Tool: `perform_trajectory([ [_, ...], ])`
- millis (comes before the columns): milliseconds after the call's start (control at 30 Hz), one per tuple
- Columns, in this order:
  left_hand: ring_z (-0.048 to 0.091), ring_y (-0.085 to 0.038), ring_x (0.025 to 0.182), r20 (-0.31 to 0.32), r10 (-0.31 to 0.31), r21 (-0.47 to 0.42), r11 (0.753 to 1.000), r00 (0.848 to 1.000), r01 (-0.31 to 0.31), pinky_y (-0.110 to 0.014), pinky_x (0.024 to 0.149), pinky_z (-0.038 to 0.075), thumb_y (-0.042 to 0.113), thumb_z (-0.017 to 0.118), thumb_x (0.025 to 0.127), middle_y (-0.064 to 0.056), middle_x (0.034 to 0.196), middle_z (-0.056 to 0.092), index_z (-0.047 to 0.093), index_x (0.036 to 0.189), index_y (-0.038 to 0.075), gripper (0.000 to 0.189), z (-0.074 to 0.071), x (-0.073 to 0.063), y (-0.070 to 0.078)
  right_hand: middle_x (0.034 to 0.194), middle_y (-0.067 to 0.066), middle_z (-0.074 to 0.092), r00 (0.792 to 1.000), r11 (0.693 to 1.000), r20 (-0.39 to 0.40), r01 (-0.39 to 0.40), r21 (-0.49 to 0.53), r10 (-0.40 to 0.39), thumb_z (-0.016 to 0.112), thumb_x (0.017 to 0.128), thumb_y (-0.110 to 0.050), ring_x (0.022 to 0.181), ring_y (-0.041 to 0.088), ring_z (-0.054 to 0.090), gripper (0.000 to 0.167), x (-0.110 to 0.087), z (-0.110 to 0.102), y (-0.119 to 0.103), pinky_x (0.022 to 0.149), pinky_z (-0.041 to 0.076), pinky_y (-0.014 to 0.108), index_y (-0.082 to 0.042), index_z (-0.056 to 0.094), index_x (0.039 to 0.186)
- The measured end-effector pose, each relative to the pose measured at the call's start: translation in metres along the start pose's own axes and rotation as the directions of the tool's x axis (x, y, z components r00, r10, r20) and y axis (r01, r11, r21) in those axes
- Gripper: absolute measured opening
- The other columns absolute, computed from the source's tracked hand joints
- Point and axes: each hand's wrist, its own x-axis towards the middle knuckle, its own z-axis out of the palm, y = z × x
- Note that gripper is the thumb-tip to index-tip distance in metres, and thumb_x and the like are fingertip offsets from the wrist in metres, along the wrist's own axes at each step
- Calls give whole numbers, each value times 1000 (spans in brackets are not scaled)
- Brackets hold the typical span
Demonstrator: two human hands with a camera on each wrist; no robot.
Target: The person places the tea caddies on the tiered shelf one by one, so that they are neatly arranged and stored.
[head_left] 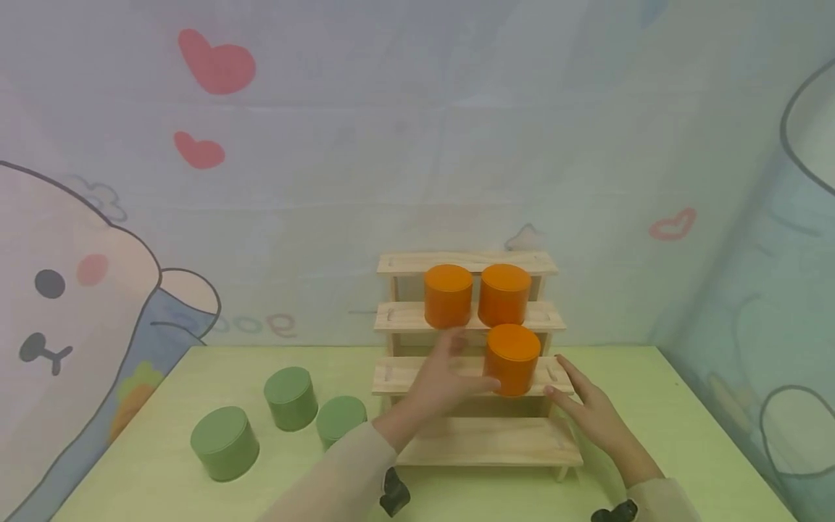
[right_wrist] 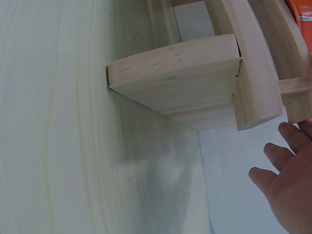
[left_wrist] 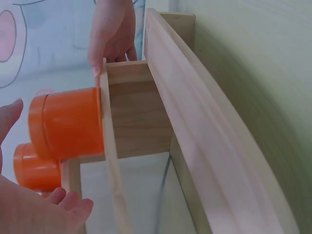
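Observation:
A four-step wooden display shelf (head_left: 489, 442) carries three orange lidded cylindrical boxes. Two of them, a left orange box (head_left: 447, 297) and a right orange box (head_left: 505, 296), stand on the second step from the top. The lower orange box (head_left: 512, 360) stands upright on the step below, toward its right. My left hand (head_left: 443, 377) is spread just left of this lower box, thumb close by it; in the left wrist view a gap shows between palm and box. At the shelf's right end, my right hand (head_left: 590, 409) has its fingertips by that same step's edge, fingers loosely extended.
Left of the shelf, three green lidded cylindrical boxes stand on the pale table (head_left: 156, 464): a front-left green box (head_left: 225, 444), a rear green box (head_left: 290, 399) and a right green box (head_left: 341, 419) partly behind the left sleeve. A printed cloth (head_left: 417, 145) hangs behind.

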Motion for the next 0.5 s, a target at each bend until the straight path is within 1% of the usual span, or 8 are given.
perform_trajectory([
  [100,41,-35,131,5,1,1,1000,1000,-1,-54,106,36,28,86,72,-11,145,43,33,146,16,91,-13,-9,0,156,26,17,1000,1000,2,-3,3,3,51,99,-40,139,52,18,71,0,0,1,105,22,70,-10,17,155],
  [300,41,-28,132,-3,57,7,998,998,-57,-51,111,29,29,85,73,-9,143,43,32,147,13,92,-41,-24,0,156,26,17,1000,1000,4,-6,8,6,52,99,-40,139,52,18,72,-1,0,1,105,22,70,-10,17,155],
  [400,42,-29,130,-31,89,23,996,996,-88,-51,110,31,26,85,73,-11,142,45,30,147,10,94,-55,-30,-1,156,26,18,1000,1000,-4,1,3,-1,52,99,-39,139,52,18,71,-1,0,0,105,22,70,-10,18,154],
  [500,43,-29,130,-71,117,51,992,991,-114,-51,108,33,23,85,73,-11,141,47,31,147,8,92,-67,-36,-3,156,26,18,1000,1000,-8,10,0,-10,52,99,-39,139,52,18,71,-1,-1,-1,105,21,70,-10,18,154],
])
